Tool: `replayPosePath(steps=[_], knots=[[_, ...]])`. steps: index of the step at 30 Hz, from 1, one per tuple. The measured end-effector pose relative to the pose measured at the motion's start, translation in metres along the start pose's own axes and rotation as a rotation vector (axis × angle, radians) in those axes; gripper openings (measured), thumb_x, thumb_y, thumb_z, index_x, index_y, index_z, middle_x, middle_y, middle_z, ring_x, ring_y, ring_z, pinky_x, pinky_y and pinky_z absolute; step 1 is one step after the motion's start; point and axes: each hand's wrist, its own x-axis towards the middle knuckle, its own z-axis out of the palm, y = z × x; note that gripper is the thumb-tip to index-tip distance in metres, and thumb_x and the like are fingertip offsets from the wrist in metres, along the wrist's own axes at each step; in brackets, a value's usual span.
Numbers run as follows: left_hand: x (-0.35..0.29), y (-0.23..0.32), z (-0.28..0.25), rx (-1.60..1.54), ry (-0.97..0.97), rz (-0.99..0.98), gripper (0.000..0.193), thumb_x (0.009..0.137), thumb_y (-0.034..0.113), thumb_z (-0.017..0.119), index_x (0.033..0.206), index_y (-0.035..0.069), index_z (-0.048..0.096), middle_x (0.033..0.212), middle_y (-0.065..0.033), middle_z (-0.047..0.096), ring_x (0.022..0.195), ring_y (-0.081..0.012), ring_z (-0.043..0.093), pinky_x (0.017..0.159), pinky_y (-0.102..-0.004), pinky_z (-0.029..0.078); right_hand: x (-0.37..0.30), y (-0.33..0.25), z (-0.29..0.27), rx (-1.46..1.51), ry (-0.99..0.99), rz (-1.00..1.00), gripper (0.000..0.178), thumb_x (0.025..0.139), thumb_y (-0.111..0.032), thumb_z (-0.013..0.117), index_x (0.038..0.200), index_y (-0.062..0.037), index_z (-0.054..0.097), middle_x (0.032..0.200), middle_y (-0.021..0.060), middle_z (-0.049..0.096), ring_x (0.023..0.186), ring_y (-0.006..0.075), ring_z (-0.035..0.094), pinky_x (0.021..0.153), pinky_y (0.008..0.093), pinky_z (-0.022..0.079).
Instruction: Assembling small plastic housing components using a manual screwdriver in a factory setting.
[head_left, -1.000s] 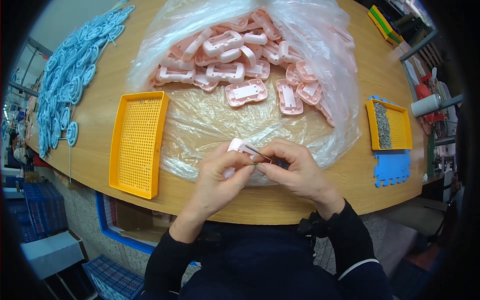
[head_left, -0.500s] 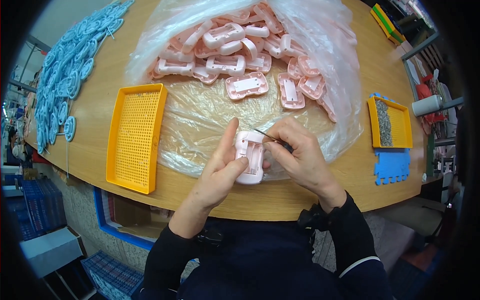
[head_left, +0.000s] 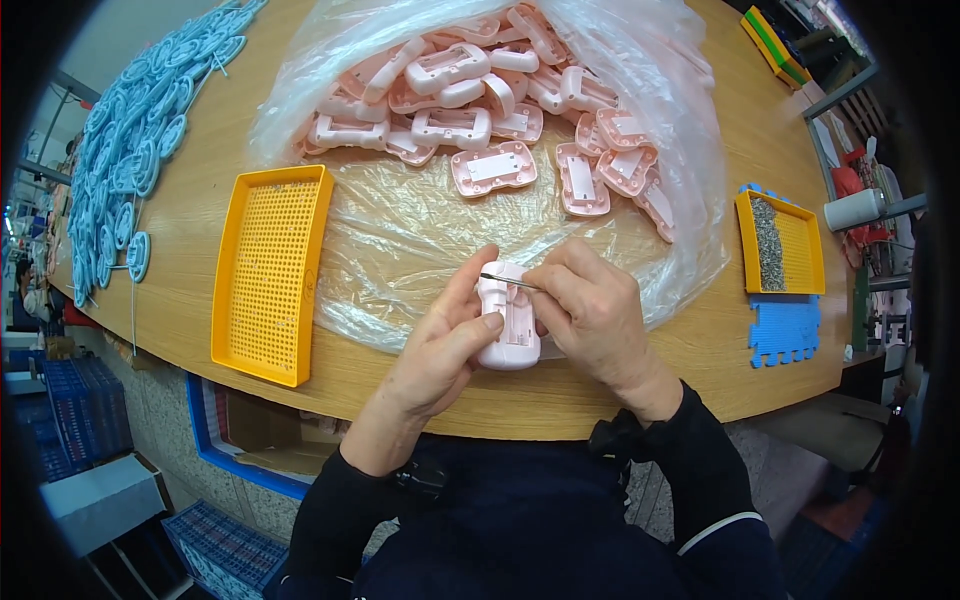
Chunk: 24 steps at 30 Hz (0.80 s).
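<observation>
My left hand (head_left: 435, 345) is closed around a pale pink plastic housing (head_left: 511, 352) with a recessed battery compartment, its thumb pressed on the near part. Between the thumb and fingers of my right hand (head_left: 598, 318) is a slim dark metal tool that looks like tweezers (head_left: 503, 280). Its tip points left and lies over the far end of the housing. Whether the tip grips anything is too small to tell. Beyond my hands, a heap of similar pink housings (head_left: 450, 68) lies in a clear plastic bag (head_left: 400, 225).
To the left stands a yellow perforated tray (head_left: 265, 275), with a pile of light-blue plastic parts (head_left: 130, 150) behind it. At the right, a yellow tray (head_left: 800, 255) holds small metal pieces (head_left: 767, 245), beside a blue foam mat (head_left: 785, 332). The table's front edge (head_left: 510, 425) is close to my body.
The housing has shifted slightly right and turned more upright. My right hand has moved a little, and the tweezers' tip has swung left across the housing's far end.
</observation>
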Motion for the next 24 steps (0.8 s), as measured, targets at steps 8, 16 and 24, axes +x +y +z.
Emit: replayPosePath(steps=[8,16,24], knots=[[-0.002,0.003,0.002,-0.067,0.057,0.025,0.07,0.089,0.01,0.053,0.149,0.002,0.017,0.136,-0.0177,0.045,0.125,-0.0253,0.049,0.104,-0.0396,0.041,-0.005,-0.005,-0.002,0.047,0.0,-0.009,0.023,0.073,-0.002,0.068,0.095,-0.0036,0.067,0.089,0.0077,0.061,0.073,0.0232,0.065,0.063,0.0325,0.053],[-0.006,0.002,-0.004,-0.106,0.007,0.048,0.072,0.09,0.008,0.051,0.15,0.004,0.012,0.139,-0.0185,0.042,0.127,-0.0266,0.047,0.104,-0.0399,0.042,-0.013,-0.005,-0.01,-0.028,-0.147,-0.107,0.031,0.077,-0.002,0.065,0.107,0.0005,0.064,0.103,0.0109,0.059,0.083,0.0245,0.065,0.067,0.033,0.055],[-0.006,0.001,0.003,-0.072,-0.085,0.035,0.076,0.092,0.004,0.049,0.153,0.01,0.004,0.145,-0.0172,0.037,0.129,-0.0256,0.044,0.106,-0.0384,0.038,-0.001,0.006,-0.009,0.603,-0.235,0.459,0.031,0.086,-0.004,0.061,0.116,0.0029,0.059,0.104,0.0066,0.059,0.077,0.0065,0.057,0.067,0.021,0.048]])
